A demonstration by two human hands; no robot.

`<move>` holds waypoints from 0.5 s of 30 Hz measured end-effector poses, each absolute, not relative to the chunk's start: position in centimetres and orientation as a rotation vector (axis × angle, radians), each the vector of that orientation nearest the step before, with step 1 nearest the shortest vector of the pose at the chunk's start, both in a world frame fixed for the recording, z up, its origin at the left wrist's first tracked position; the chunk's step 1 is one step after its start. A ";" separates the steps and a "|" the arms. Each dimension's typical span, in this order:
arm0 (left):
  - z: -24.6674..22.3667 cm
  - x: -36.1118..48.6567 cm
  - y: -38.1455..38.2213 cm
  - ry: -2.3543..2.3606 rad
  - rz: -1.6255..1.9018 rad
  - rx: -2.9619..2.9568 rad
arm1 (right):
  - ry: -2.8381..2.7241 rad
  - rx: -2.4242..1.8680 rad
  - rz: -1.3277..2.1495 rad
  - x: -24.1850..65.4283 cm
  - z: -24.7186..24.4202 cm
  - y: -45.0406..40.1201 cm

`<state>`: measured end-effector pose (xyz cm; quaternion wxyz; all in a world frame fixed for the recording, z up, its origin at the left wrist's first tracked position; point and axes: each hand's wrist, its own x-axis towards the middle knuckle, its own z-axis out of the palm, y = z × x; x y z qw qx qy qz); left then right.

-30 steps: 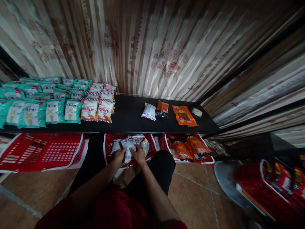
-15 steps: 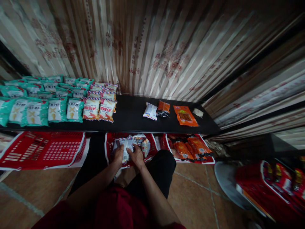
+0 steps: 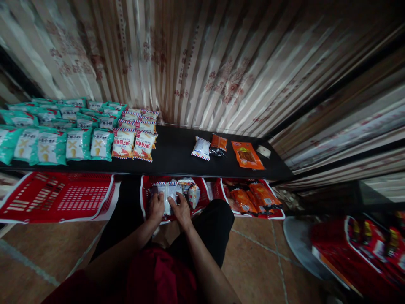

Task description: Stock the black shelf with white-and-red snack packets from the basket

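Note:
My left hand and my right hand hold a silvery-white snack packet between them, its back side up. Both hands are closed on its near part, thumbs on top. The packet is over the middle red basket, where more packets lie to the right of my right hand. On the black shelf just beyond, red-and-white snack packets stand in rows beside several teal packets.
A white packet, a dark orange one and a flat orange one lie on the shelf's right. A red basket is at left; another holds orange packets. A grey stool stands at right.
The view has shifted slightly. Both hands still hold the same packet in nearly the same place, over the middle basket.

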<state>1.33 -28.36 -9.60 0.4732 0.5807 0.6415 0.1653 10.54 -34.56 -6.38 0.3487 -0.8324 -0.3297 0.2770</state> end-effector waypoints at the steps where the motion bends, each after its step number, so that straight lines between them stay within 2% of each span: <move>1: -9.4 1.3 -28.4 1.576 0.402 1.419 | -0.843 -2.138 0.730 10.5 -6.4 -34.6; 10: -8.4 0.8 -28.4 1.544 0.438 1.430 | -0.770 -1.793 0.971 9.6 -5.6 -34.8; 15: -8.4 0.5 -28.7 1.518 0.506 1.396 | -0.750 -1.755 0.951 9.1 -5.3 -34.8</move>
